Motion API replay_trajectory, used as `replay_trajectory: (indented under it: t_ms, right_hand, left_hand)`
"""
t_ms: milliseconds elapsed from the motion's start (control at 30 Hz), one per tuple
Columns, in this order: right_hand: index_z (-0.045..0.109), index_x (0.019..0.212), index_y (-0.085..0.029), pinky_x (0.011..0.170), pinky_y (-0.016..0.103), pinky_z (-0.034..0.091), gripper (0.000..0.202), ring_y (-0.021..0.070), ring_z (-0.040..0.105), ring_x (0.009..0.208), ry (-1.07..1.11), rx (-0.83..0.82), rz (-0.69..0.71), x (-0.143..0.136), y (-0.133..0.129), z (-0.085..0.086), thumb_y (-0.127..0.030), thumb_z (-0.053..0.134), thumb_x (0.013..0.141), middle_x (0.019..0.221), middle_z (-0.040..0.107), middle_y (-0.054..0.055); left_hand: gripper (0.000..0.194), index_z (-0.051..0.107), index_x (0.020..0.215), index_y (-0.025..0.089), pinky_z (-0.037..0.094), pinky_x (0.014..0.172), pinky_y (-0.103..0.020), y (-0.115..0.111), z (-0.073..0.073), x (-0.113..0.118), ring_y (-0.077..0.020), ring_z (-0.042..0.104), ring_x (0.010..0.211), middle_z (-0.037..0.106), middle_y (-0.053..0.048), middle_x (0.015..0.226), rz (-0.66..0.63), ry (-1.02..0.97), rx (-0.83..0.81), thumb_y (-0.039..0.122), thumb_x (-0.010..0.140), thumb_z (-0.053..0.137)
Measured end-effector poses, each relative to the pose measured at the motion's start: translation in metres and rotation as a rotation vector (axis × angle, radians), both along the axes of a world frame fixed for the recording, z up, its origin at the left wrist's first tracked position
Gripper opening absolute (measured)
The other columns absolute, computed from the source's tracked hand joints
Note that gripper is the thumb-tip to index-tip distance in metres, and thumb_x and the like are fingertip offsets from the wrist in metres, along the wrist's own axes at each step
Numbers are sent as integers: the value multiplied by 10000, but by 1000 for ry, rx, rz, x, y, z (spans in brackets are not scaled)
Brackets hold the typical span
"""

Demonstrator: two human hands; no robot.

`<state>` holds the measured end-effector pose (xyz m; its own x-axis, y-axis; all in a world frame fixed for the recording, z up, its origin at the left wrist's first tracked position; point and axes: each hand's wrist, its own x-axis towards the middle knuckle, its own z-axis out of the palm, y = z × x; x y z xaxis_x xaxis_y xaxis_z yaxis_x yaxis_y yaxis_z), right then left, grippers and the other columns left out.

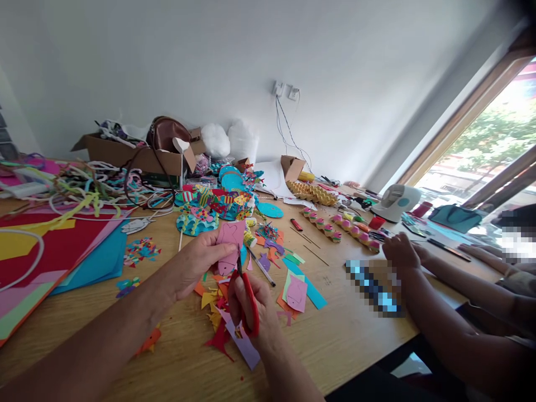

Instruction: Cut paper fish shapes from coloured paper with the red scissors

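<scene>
Between the thumb and fingers of my left hand (pixel 205 254) is a piece of pink paper (pixel 230 234) with a fish outline drawn on it. My right hand (pixel 259 304) grips red-handled scissors (pixel 251 307), whose dark blades meet the right edge of the paper. Below both hands lie coloured paper scraps (pixel 213 307) and a purple strip (pixel 243 340). A pen (pixel 262 268) rests just right of the scissors. Farther right is another pink paper with a drawn fish (pixel 296 293), on top of green and orange sheets.
Large coloured sheets (pixel 92 268) cover the left side, near tangled cords (pixel 96 184). Finished-looking blue paper crafts (pixel 230 178) and a cardboard box (pixel 129 159) stand toward the wall. Another person's arms (pixel 444 318) reach over the table at right, near a small white fan (pixel 396 201).
</scene>
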<state>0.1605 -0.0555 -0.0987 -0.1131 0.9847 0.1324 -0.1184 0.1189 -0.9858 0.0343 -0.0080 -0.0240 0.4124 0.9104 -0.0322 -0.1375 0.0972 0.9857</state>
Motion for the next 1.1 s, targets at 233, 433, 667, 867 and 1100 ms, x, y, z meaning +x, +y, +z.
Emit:
replay_trajectory:
  t_ms: [233,433,667,867,1100]
  right_hand:
    - [478,622,-180,367,188,209,469,46,281,318,-11,7,9,1,0,0,-603,522,820,367,431,-74]
    - [464,611,-187,370,192,215,463,52,275,326,-44,17,12,3,0,0,-589,504,839,372,429,-73]
    - [469,639,-189,393,195,257,443,65,339,355,-45,54,36,4,2,-3,-575,487,856,414,454,-62]
    - [466,635,-191,369,191,248,457,65,336,342,-39,72,17,3,3,-7,-595,484,847,416,442,-62]
    - [456,618,-192,380,190,250,454,62,298,353,-80,61,4,4,-1,0,-575,477,860,404,429,-68]
  left_hand:
    - [228,569,656,149,329,463,-170,0,3,0,-50,392,445,522,84,475,3,31,-16,339,580,669]
    - [229,539,627,165,324,460,-181,0,3,0,-61,392,441,513,88,442,9,79,13,360,587,653]
    - [236,560,678,152,303,466,-193,2,-3,1,-64,382,454,519,86,490,8,121,61,369,620,632]
    - [243,570,665,153,307,463,-187,1,-4,2,-62,374,453,509,89,481,7,110,48,380,609,639]
    - [215,557,562,165,321,460,-170,0,-2,2,-55,387,455,509,83,467,-30,64,31,358,580,651]
